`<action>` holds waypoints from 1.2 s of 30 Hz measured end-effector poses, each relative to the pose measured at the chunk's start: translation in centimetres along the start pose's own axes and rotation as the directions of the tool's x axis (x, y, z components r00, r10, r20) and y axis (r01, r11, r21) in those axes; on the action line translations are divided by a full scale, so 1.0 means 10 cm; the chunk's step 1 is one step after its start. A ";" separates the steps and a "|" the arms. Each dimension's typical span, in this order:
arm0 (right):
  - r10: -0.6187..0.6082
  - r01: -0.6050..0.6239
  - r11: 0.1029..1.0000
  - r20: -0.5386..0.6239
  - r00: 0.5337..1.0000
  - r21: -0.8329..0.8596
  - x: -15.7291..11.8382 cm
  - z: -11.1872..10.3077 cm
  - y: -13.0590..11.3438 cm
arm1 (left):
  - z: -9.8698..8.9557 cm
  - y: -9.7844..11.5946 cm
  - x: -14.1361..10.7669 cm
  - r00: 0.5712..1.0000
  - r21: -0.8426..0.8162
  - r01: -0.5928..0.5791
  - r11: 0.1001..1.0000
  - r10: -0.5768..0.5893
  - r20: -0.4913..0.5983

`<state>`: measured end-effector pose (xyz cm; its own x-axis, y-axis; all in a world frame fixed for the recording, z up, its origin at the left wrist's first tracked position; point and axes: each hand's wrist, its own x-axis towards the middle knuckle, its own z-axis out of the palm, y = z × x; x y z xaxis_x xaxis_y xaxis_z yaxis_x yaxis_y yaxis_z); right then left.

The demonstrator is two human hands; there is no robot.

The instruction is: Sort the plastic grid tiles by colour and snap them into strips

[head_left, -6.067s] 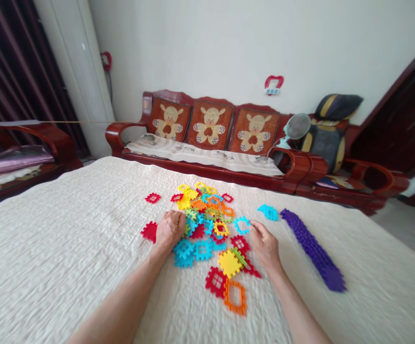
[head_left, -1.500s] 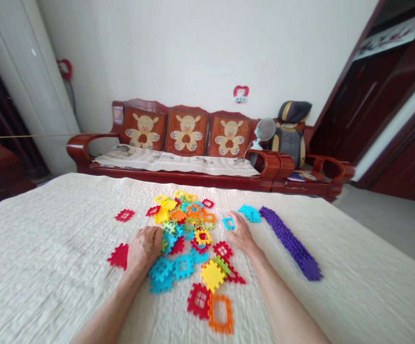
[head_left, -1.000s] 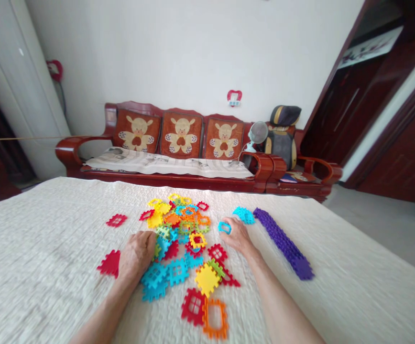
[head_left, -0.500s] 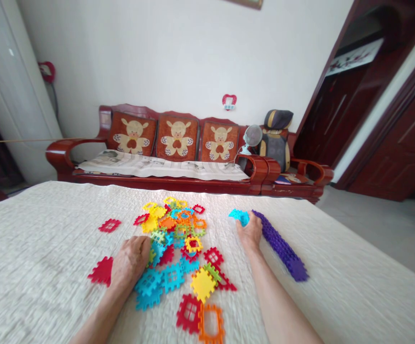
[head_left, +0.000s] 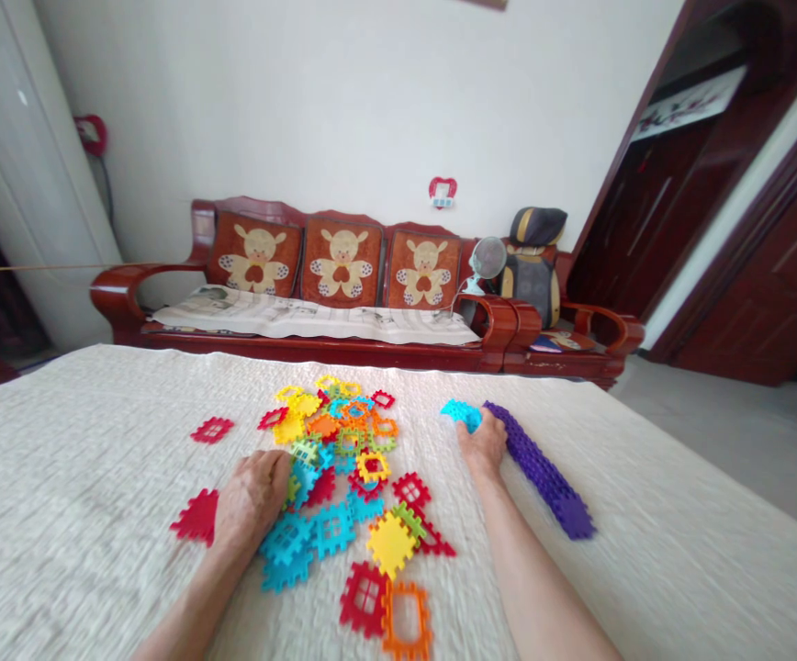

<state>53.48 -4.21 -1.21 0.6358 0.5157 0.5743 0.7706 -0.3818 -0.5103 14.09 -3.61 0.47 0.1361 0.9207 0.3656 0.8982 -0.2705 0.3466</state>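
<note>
Left of the purple strip [head_left: 543, 473], the left hand [head_left: 251, 496] curls against mixed tiles [head_left: 320, 487], its grip too hidden to tell. Beside the strip's far end, the right hand [head_left: 483, 442] pinches the blue tiles [head_left: 461, 412]. Beyond the strip stands a sofa [head_left: 308, 351].

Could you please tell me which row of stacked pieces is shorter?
The blue row at the right hand; the purple row stretches much farther.
</note>
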 end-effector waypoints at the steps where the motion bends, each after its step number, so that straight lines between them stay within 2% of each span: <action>1: 0.004 -0.004 1.000 0.003 1.000 0.000 0.01 0.01 0.01 | 0.01 0.00 0.00 1.000 0.000 -0.001 1.000 0.001 -0.002; 7: 0.018 -0.019 1.000 0.007 1.000 0.006 0.01 0.04 0.02 | 0.02 0.00 0.01 1.000 0.017 0.001 1.000 -0.001 -0.020; 14: 0.037 -0.035 0.999 0.057 0.998 -0.042 0.01 -0.05 -0.04 | 0.00 0.03 0.01 1.000 0.017 0.022 1.000 -0.021 -0.017; 16: -0.022 0.022 1.000 0.010 1.000 -0.001 -0.02 -0.09 -0.11 | -0.01 0.03 0.00 1.000 0.017 0.014 1.000 -0.014 -0.021; 18: -0.171 0.175 0.980 -0.047 0.984 0.092 -0.07 -0.12 -0.24 | -0.01 0.04 0.00 1.000 0.017 0.008 1.000 -0.007 -0.026; 21: -0.438 0.437 0.854 -0.063 0.897 0.283 -0.22 -0.16 -0.53 | -0.03 0.05 0.00 0.999 0.006 0.025 1.000 -0.025 -0.025; 23: -0.564 0.518 0.752 -0.009 0.826 0.407 -0.35 -0.19 -0.76 | -0.05 0.07 0.00 0.999 -0.011 0.040 0.999 -0.040 -0.018; 25: -0.643 0.533 0.672 0.048 0.764 0.513 -0.47 -0.24 -0.96 | -0.06 0.09 0.00 0.999 -0.030 0.047 0.998 -0.047 -0.014; 29: -0.731 0.492 0.568 0.131 0.669 0.660 -0.69 -0.36 -1.25 | -0.02 0.15 0.00 0.999 -0.044 0.032 0.999 -0.033 -0.033; 33: -0.822 0.491 0.506 0.225 0.523 0.709 -0.88 -0.43 -1.39 | 0.06 0.22 -0.01 0.995 -0.064 -0.094 0.994 0.092 -0.041; 34: -0.826 0.502 0.515 0.245 0.508 0.695 -0.92 -0.44 -1.41 | 0.07 0.23 -0.02 0.992 -0.076 -0.120 0.990 0.117 -0.046; 36: -0.811 0.530 0.557 0.281 0.513 0.640 -0.99 -0.45 -1.43 | 0.09 0.24 -0.02 0.989 -0.105 -0.142 0.984 0.137 -0.057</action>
<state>36.36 -7.32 3.30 -0.3113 0.7898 0.5286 0.7379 0.5513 -0.3893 16.57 -4.20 0.42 0.2338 0.8576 0.4582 0.8210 -0.4265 0.3795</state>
